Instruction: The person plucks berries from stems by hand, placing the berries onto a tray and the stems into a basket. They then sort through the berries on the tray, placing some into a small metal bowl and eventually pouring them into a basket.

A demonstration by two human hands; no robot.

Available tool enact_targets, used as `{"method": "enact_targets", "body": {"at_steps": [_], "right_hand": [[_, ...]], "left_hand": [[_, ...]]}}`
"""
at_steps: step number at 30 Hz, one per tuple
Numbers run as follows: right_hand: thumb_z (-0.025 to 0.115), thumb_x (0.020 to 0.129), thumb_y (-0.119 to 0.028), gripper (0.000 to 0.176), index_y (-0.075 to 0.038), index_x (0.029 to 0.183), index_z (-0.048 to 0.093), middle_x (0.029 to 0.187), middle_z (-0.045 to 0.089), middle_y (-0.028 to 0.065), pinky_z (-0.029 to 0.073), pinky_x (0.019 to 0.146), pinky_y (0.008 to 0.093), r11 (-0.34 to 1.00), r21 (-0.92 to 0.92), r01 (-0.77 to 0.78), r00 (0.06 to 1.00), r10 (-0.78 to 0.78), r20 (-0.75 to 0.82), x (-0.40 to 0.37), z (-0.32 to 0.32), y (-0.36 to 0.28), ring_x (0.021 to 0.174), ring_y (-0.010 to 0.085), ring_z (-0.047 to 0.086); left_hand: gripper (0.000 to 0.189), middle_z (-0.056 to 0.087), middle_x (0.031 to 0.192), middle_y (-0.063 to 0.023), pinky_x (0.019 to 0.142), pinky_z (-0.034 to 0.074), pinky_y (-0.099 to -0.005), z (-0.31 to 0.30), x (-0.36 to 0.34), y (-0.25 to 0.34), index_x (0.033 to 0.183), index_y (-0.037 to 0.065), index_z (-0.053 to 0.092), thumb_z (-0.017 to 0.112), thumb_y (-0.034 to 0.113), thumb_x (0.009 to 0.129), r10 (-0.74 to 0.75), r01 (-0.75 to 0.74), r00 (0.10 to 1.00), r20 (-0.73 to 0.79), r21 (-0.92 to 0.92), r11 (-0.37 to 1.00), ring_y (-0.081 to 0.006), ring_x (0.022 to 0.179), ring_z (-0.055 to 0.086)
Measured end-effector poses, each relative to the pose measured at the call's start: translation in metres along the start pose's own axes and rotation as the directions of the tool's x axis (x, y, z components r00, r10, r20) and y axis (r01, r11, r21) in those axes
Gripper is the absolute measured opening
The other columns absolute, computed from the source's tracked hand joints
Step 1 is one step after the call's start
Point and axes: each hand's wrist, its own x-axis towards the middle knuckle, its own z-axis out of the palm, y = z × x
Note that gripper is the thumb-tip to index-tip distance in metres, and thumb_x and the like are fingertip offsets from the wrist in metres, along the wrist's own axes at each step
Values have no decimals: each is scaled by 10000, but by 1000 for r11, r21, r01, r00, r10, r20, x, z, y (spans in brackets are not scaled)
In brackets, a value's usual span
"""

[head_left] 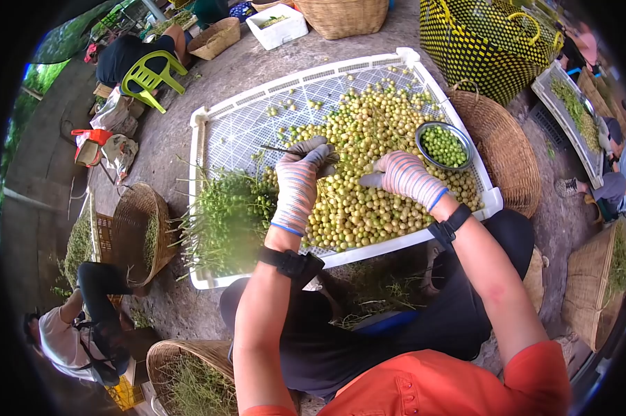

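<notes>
A white mesh tray [240,132] lies in front of me, holding a heap of round yellow-green fruits [368,215]. My left hand [300,184], in a striped glove, is closed over the tray's middle, round a thin dark tool [275,148] whose end sticks out to the left. To its right my right hand [404,179], gloved the same way, reaches down onto the fruits; its fingertips are partly hidden among them. A metal bowl of greener fruits [443,147] rests on the heap at the tray's right side. Green stems [226,215] are piled at the left end.
Wicker baskets stand right of the tray [500,145], at the left [143,232] and at the lower left [188,374]. A yellow-black woven basket [486,48] is at the upper right. Other people sit at the left [70,340] and far right, near a green chair [146,76] and another tray [569,118].
</notes>
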Motion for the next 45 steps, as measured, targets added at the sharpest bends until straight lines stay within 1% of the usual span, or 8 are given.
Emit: {"method": "enact_targets", "body": {"at_steps": [5, 8, 10, 17, 29, 35, 40, 45], "right_hand": [[707, 751, -395, 505, -80, 1139, 632, 951, 683, 150, 476, 872, 380, 952, 74, 297, 876, -241, -418, 19, 34, 15, 920, 283, 642], [733, 752, -327, 493, -39, 1137, 624, 919, 692, 139, 507, 799, 342, 809, 425, 406, 895, -258, -364, 27, 40, 9, 819, 218, 661], [707, 792, -303, 432, -14, 1104, 628, 902, 695, 122, 524, 703, 316, 557, 830, 13, 993, -102, 53, 21, 33, 2, 724, 157, 660], [675, 801, -299, 288, -46, 938, 674, 812, 681, 136, 513, 626, 327, 1000, -16, 8, 980, -11, -197, 7, 14, 1, 683, 220, 652], [745, 730, -408, 358, -65, 823, 705, 748, 690, 105, 521, 672, 332, 911, 362, 199, 899, -23, -438, 16, 17, -6, 671, 224, 659], [687, 804, -271, 215, -60, 850, 682, 669, 628, 0, 357, 440, 180, 79, 971, 224, 975, 0, -224, -7, 3, -9, 507, 51, 531], [643, 844, -269, 184, -87, 851, 664, 692, 607, -18, 366, 425, 186, -118, 956, -270, 954, -166, 249, -5, 26, -13, 524, 73, 539], [646, 861, -297, 230, -67, 866, 649, 652, 574, -26, 346, 412, 193, -224, 965, -135, 984, -142, 105, 11, 43, -14, 491, 71, 505]], "left_hand": [[171, 685, 909, -84, 603, 521, -243, 5, -5, 4, 1026, 14, 636, 624, 65, 863, -38, 39, 999, 32, -41, 998, -162, 768, 660], [171, 683, 908, -86, 602, 520, -241, 8, -5, 4, 1028, 15, 636, 620, 66, 865, -52, 55, 997, 53, -51, 997, -165, 764, 658], [168, 683, 904, -85, 602, 520, -242, 5, -4, 5, 1026, 16, 636, 618, 64, 866, -36, 37, 999, 40, -39, 999, -167, 766, 658], [149, 686, 911, -88, 602, 518, -258, 0, -3, 6, 1005, 22, 641, 623, 50, 859, -3, 0, 999, -46, -57, 998, -169, 769, 657], [174, 676, 851, -103, 566, 532, -252, 23, -11, -5, 1014, -6, 630, 642, 41, 847, -13, 14, 1000, -6, 35, 999, -177, 700, 656], [165, 672, 860, -104, 562, 534, -260, 10, -2, -7, 1017, -11, 616, 623, 43, 861, 2, -9, 997, -73, -92, 996, -193, 718, 659], [167, 669, 881, -102, 585, 541, -270, 13, -4, -5, 1031, -6, 603, 607, 35, 869, 2, -21, 995, -99, -187, 982, -209, 744, 661], [166, 670, 893, -104, 600, 540, -269, 15, -6, -13, 1030, -7, 609, 606, 34, 869, 8, -19, 998, -59, -183, 983, -207, 756, 659]]}}
